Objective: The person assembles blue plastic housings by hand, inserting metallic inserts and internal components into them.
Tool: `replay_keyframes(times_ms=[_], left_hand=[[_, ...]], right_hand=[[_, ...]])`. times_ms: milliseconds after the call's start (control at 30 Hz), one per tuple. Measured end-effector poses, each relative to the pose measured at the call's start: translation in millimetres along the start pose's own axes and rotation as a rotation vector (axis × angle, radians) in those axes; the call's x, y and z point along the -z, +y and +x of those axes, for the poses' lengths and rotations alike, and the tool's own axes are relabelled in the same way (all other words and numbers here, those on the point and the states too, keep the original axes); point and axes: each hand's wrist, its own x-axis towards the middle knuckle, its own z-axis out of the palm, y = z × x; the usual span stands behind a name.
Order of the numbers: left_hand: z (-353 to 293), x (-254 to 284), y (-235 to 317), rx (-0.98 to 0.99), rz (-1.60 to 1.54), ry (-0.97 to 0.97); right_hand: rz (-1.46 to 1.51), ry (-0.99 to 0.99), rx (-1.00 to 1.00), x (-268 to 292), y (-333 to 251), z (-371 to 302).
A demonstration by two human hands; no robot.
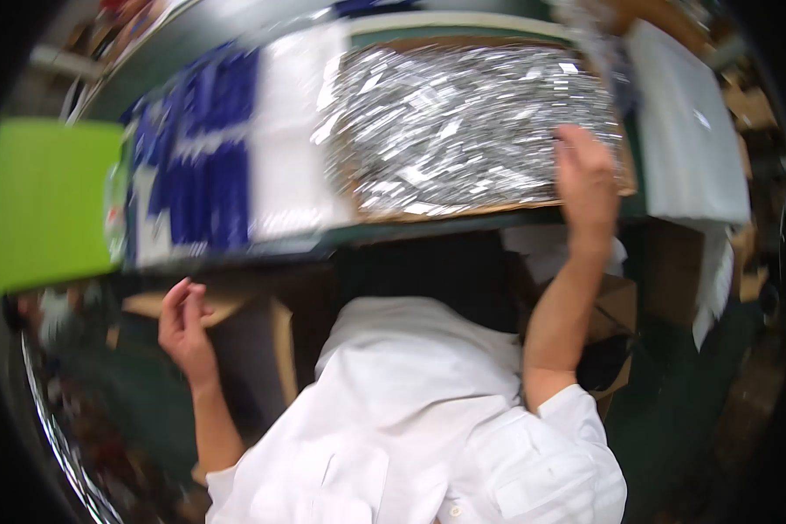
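Note:
My right hand (588, 170) is over the right side of a shallow cardboard box (450, 214) filled with many small shiny silver pieces (472, 122). Its fingers are curled together, and blur hides whatever may be between them. Lower on the left, in front of the table edge, my left hand (185, 327) hangs with loosely bent fingers apart and nothing visible in it. Beyond that hand, rows of dark blue pieces (205, 192) lie on the table beside a white sheet or stack (297, 131), both smeared by motion.
A bright green panel or bin (48, 205) stands at the far left. White wrapped material (686, 131) sits right of the silver pieces. Under the table edge are open cardboard boxes, one at the left (279, 349) and another at the right (616, 310).

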Motion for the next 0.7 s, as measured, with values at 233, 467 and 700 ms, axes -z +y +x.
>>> replay_keyframes(times_ms=[233,467,700], left_hand=[[-131.4,90.0,-96.6,0.257,0.033,0.245],[-297.1,204.3,-335.9,1.096,0.470,-0.122],[-310.1,186.4,-456.3,1.000,0.948,-0.141]], right_hand=[[-0.096,-0.259,-0.021,-45.7,86.0,34.2],[0.082,-0.287,-0.216,-87.1,106.1,61.6],[0.087,0.077,-0.008,-3.6,217.1,122.4]])
